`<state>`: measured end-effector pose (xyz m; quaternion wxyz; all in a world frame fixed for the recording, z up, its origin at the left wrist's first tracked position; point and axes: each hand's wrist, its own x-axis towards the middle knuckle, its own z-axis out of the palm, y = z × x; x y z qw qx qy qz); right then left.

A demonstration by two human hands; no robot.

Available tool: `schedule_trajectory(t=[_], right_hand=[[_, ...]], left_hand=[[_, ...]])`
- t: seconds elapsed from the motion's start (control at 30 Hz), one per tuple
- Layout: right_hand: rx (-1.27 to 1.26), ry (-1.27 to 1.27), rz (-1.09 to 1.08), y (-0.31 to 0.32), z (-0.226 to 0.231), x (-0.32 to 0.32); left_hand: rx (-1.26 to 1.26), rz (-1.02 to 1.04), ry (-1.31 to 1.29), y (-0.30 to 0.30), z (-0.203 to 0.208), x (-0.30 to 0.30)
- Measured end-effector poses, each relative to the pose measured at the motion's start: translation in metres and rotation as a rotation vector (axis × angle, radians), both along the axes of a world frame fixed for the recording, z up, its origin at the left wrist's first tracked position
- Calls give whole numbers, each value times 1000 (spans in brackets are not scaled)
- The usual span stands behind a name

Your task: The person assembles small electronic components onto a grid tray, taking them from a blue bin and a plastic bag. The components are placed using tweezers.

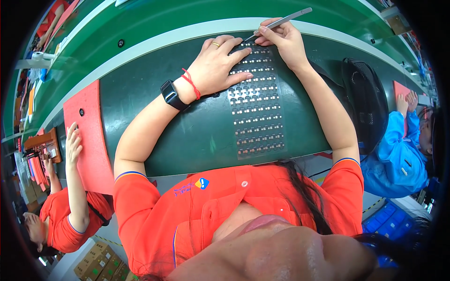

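Note:
A clear sheet with rows of small dark and whitish pieces lies lengthwise on the green tabletop. My left hand rests on the sheet's far left part, fingers spread and lying on it. A pair of slim metal tweezers is pinched in my right hand at the sheet's far edge. The tweezers slant down to the left, and their tip comes close to my left fingertips at the top row. Whether the tip grips a piece is too small to tell.
A black mesh bag or chair back stands to the right. On the left lies a red mat with a co-worker's hand over it. Another co-worker in a blue sleeve sits at the far right. A pale raised strip borders the table's far side.

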<state>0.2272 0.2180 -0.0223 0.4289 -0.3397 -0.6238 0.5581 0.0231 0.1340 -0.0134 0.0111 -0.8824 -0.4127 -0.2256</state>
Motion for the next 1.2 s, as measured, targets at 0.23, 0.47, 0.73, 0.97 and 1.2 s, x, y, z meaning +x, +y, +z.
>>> schedule_trajectory(t=[0.23, 0.47, 0.73, 0.97, 1.2], right_hand=[[4, -41, -16, 0, 2, 0], [-29, -62, 22, 5, -2, 3], [-108, 59, -58, 10, 0, 16], [-179, 19, 99, -52, 24, -16], [-246, 3, 190, -80, 18, -31]], left_hand=[[2, 0, -7, 0, -1, 0], [-9, -7, -40, 0, -1, -1], [-10, -10, -191, -12, 20, -19], [-306, 83, -309, -66, 16, -43], [-330, 159, -361, -73, 4, -41]])
